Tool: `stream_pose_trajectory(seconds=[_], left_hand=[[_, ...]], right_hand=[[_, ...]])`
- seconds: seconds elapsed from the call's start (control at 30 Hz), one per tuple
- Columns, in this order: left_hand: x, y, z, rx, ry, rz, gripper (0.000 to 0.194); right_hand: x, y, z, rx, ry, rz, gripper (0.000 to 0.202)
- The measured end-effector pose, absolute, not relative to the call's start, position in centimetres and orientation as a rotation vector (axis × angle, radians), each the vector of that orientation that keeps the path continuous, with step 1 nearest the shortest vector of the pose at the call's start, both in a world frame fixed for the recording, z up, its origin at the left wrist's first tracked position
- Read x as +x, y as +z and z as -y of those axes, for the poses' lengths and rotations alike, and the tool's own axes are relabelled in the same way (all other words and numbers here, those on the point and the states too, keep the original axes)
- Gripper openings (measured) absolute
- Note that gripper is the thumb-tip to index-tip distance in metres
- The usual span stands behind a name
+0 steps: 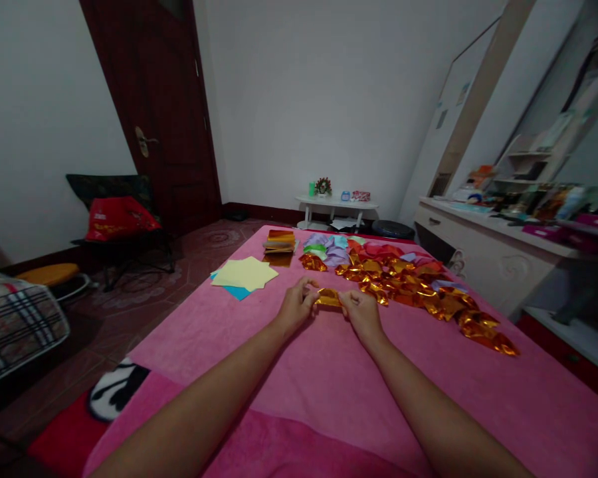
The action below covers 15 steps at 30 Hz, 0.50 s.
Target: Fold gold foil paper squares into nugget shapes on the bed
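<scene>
Between my two hands is a folded piece of shiny gold foil paper [329, 297], held a little above a pink cloth [323, 372]. My left hand [298, 307] pinches its left end with thumb and fingers. The right end is gripped by my right hand [363, 312]. Just beyond and to the right lies a spread of folded gold foil pieces [408, 282]. Behind these are folded paper pieces in purple, green, blue and red [336, 251]. The undersides of both hands are hidden.
Yellow paper sheets [244, 273] overlap a blue sheet [234, 292] at left. A stack of gold sheets [279, 242] sits at the far edge. Beyond stand a small white table [336, 201], a chair with a red bag [122, 218], and a cluttered dresser [493, 232] at right.
</scene>
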State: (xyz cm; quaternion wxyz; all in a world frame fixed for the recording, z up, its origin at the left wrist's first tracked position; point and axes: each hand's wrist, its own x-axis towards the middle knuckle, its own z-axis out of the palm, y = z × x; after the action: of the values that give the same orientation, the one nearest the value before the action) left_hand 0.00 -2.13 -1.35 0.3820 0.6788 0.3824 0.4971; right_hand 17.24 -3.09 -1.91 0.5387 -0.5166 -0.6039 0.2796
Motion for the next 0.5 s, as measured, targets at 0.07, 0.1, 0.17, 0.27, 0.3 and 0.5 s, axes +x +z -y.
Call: stream_pose_trajectory(seconds=[0.07, 0.1, 0.17, 0.27, 0.3, 0.5], left_hand=[[0.0, -1.5, 1.9, 1.648, 1.242, -0.895, 0.027], [0.0, -1.7, 1.8, 1.621, 1.229, -0.87, 0.027], [-0.1, -1.8, 1.5, 1.586, 1.217, -0.849, 0.027], [-0.3, -1.8, 1.4, 1.607, 1.234, -0.865, 0.027], [-0.4, -1.7, 1.4, 1.621, 1.236, -0.869, 0.027], [-0.6, -0.7, 2.1, 1.581, 1.176, -0.87, 0.027]], right_hand=[[17.3, -2.0, 2.9, -1.183, 0.763, 1.358, 0.027], [17.3, -2.1, 2.8, -1.16, 0.806, 1.328, 0.028], [17.3, -2.0, 2.8, -1.131, 0.853, 1.292, 0.033], [17.4, -1.7, 2.8, -1.129, 0.902, 1.273, 0.032], [17.5, -1.6, 2.8, -1.139, 0.919, 1.268, 0.032], [17.5, -1.0, 3.3, -1.135, 0.986, 1.372, 0.038]])
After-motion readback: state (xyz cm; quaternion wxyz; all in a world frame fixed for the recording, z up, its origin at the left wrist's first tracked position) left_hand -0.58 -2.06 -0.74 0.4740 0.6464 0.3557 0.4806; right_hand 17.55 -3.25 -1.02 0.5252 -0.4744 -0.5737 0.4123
